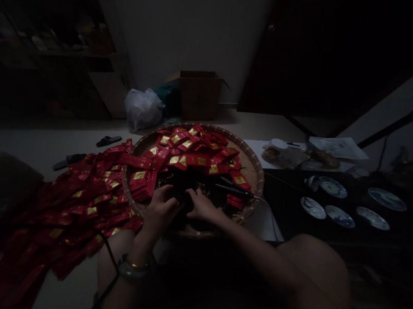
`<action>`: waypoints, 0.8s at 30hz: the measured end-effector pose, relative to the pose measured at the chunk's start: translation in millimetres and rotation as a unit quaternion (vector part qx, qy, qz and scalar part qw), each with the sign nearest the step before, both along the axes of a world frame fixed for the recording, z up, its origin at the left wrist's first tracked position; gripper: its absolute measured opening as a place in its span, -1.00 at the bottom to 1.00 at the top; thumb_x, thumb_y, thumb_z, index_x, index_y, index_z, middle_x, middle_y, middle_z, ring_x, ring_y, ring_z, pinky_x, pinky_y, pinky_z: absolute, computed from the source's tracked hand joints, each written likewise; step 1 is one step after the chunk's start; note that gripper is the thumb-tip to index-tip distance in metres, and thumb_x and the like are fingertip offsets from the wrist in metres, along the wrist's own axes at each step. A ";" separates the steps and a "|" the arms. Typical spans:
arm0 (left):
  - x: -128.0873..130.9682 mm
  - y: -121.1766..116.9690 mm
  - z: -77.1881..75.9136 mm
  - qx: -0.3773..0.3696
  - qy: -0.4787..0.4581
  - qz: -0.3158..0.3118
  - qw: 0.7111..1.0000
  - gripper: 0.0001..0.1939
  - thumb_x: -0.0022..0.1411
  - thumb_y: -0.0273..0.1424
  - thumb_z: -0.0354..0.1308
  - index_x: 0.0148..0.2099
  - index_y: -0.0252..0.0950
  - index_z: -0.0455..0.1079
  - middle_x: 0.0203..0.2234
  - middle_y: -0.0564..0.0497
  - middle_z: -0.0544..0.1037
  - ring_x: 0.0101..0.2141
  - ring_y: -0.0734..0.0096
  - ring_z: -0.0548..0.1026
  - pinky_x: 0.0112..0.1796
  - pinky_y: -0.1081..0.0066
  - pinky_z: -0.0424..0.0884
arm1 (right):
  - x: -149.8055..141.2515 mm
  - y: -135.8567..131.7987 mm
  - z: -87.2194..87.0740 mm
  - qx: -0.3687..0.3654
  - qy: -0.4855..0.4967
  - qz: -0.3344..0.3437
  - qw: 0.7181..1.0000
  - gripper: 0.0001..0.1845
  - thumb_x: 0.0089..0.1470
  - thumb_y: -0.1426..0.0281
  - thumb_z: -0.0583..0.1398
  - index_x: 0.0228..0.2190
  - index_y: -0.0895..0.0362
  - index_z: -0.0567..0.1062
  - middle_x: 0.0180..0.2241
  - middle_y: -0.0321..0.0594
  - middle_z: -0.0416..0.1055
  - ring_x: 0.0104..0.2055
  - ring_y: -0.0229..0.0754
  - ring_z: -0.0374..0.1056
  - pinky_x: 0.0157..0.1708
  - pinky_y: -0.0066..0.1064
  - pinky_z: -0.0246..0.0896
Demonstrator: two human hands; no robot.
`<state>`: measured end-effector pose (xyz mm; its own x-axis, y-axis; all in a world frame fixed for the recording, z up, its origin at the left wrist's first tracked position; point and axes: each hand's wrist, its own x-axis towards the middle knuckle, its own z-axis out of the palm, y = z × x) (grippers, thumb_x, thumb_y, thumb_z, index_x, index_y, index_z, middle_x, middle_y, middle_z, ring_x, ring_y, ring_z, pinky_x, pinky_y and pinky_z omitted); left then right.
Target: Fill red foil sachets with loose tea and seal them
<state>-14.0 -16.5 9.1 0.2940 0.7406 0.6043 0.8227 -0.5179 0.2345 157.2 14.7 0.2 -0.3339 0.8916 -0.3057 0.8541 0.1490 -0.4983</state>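
A round woven tray (257,168) lies in front of me with several red packets with gold labels (192,154) piled in its far half and dark loose bits near the front. My left hand (160,207) and my right hand (201,206) meet over a dark thing (183,190) at the tray's near side, fingers curled on it. It is too dim to name that thing. A bangle and a watch sit on my left wrist (133,266). Dark scissors (234,187) rest in the tray to the right of my hands.
A heap of red packets (79,203) spreads over the floor to the left. Blue-and-white dishes (331,205) lie on a dark surface at right. A cardboard box (199,94), a plastic bag (141,108) and slippers (108,141) lie beyond. My bare knee (311,266) is at lower right.
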 end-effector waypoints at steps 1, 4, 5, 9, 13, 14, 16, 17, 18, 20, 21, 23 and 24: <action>0.2 -1.0 2.9 0.019 0.003 -0.001 1.000 -0.88 0.14 -0.40 0.20 -0.44 -0.26 0.40 -0.08 -0.10 0.35 -0.12 0.24 0.39 -0.23 0.33 0.46 | -1.2 0.5 -0.2 0.005 0.002 0.004 1.000 -0.08 -0.23 0.34 0.34 0.16 -0.01 0.10 0.04 -0.02 0.12 -0.03 0.07 0.30 -0.15 -0.20 0.21; 1.0 -3.8 11.1 0.071 0.011 -0.002 0.997 -0.88 0.15 -0.40 0.20 -0.45 -0.25 0.41 -0.15 -0.09 0.38 -0.10 0.20 0.34 -0.17 0.27 0.43 | -5.1 3.3 -1.3 0.022 0.001 0.031 0.999 -0.07 -0.21 0.28 0.34 0.17 -0.08 0.09 0.04 -0.06 0.10 -0.02 0.07 0.28 -0.15 -0.21 0.20; 1.2 -4.4 12.9 0.084 0.012 -0.001 0.996 -0.87 0.15 -0.40 0.20 -0.45 -0.25 0.41 -0.16 -0.09 0.39 -0.10 0.19 0.33 -0.16 0.25 0.42 | -5.9 4.7 -1.6 0.028 0.001 0.038 0.999 -0.11 -0.20 0.29 0.33 0.16 -0.08 0.13 0.03 -0.06 0.12 -0.04 0.06 0.29 -0.16 -0.22 0.20; 0.0 -3.3 13.7 0.084 0.016 -0.021 0.996 -0.88 0.16 -0.41 0.20 -0.45 -0.23 0.41 -0.28 -0.05 0.46 -0.14 0.20 0.34 -0.16 0.25 0.40 | 0.2 10.1 -3.2 0.028 0.033 0.029 0.999 -0.27 -0.23 0.37 0.33 0.04 0.00 0.27 -0.06 -0.11 0.16 -0.15 -0.05 0.32 -0.22 -0.30 0.21; -0.8 0.3 11.3 0.027 0.032 -0.045 0.998 -0.90 0.18 -0.38 0.17 -0.40 -0.22 0.41 -0.43 -0.01 0.46 -0.22 0.23 0.34 -0.23 0.28 0.40 | 17.0 13.7 -8.5 0.000 0.097 -0.009 0.995 -0.25 -0.29 0.36 0.35 0.01 0.04 0.30 -0.11 -0.14 0.18 -0.12 -0.06 0.28 -0.14 -0.28 0.20; -0.4 0.5 11.2 0.013 0.034 -0.045 0.998 -0.90 0.20 -0.37 0.15 -0.38 -0.22 0.40 -0.42 -0.01 0.45 -0.22 0.23 0.34 -0.24 0.29 0.40 | 21.0 15.0 -10.2 -0.005 0.114 -0.020 0.993 -0.27 -0.29 0.38 0.35 -0.01 0.05 0.32 -0.11 -0.14 0.19 -0.11 -0.07 0.27 -0.11 -0.28 0.19; 0.7 0.0 10.9 -0.018 0.032 -0.050 0.998 -0.91 0.24 -0.41 0.08 -0.28 -0.24 0.40 -0.35 -0.04 0.46 -0.21 0.23 0.34 -0.24 0.28 0.41 | 28.0 18.5 -12.8 -0.013 0.148 -0.038 0.988 -0.38 -0.29 0.43 0.34 -0.08 0.08 0.39 -0.14 -0.17 0.23 -0.09 -0.09 0.25 -0.06 -0.29 0.17; 1.1 -0.6 10.3 -0.034 0.027 -0.056 0.997 -0.89 0.26 -0.45 0.03 -0.22 -0.25 0.39 -0.31 -0.05 0.46 -0.20 0.24 0.34 -0.22 0.27 0.41 | 31.0 20.5 -13.4 -0.016 0.168 -0.044 0.985 -0.46 -0.27 0.45 0.33 -0.14 0.10 0.42 -0.16 -0.19 0.26 -0.09 -0.11 0.25 -0.04 -0.29 0.16; 1.1 -1.1 9.3 -0.047 0.021 -0.063 0.997 -0.84 0.26 -0.49 -0.01 -0.16 -0.27 0.37 -0.29 -0.06 0.46 -0.20 0.25 0.35 -0.21 0.27 0.41 | 33.7 22.4 -13.3 -0.019 0.190 -0.048 0.980 -0.54 -0.25 0.48 0.32 -0.20 0.11 0.44 -0.20 -0.22 0.30 -0.10 -0.13 0.26 -0.03 -0.29 0.15; 0.0 -1.4 6.0 -0.060 0.014 -0.066 0.996 -0.76 0.25 -0.57 -0.06 -0.09 -0.31 0.33 -0.27 -0.08 0.47 -0.21 0.25 0.35 -0.22 0.27 0.41 | 38.5 25.5 -11.4 -0.033 0.237 -0.060 0.969 -0.66 -0.22 0.49 0.30 -0.29 0.13 0.46 -0.27 -0.27 0.34 -0.14 -0.16 0.28 -0.06 -0.31 0.18; -1.0 -0.9 4.4 -0.056 0.017 -0.061 0.996 -0.76 0.24 -0.58 -0.07 -0.08 -0.32 0.33 -0.28 -0.09 0.47 -0.23 0.25 0.34 -0.24 0.27 0.41 | 40.6 26.3 -9.8 -0.047 0.260 -0.073 0.962 -0.68 -0.21 0.49 0.29 -0.29 0.14 0.45 -0.30 -0.28 0.35 -0.18 -0.18 0.29 -0.11 -0.33 0.21; -2.8 1.5 3.5 -0.044 0.034 -0.047 0.997 -0.78 0.24 -0.58 -0.05 -0.13 -0.31 0.36 -0.32 -0.08 0.48 -0.27 0.26 0.34 -0.26 0.27 0.41 | 44.1 26.6 -6.0 -0.087 0.309 -0.114 0.940 -0.61 -0.21 0.45 0.30 -0.23 0.13 0.44 -0.32 -0.30 0.35 -0.29 -0.23 0.31 -0.25 -0.37 0.28; -3.2 3.3 5.0 -0.042 0.044 -0.043 0.997 -0.80 0.24 -0.57 -0.03 -0.16 -0.30 0.37 -0.34 -0.07 0.47 -0.29 0.26 0.33 -0.26 0.27 0.40 | 45.7 26.2 -3.8 -0.114 0.340 -0.136 0.924 -0.57 -0.21 0.42 0.30 -0.19 0.11 0.42 -0.34 -0.32 0.35 -0.34 -0.26 0.30 -0.33 -0.40 0.29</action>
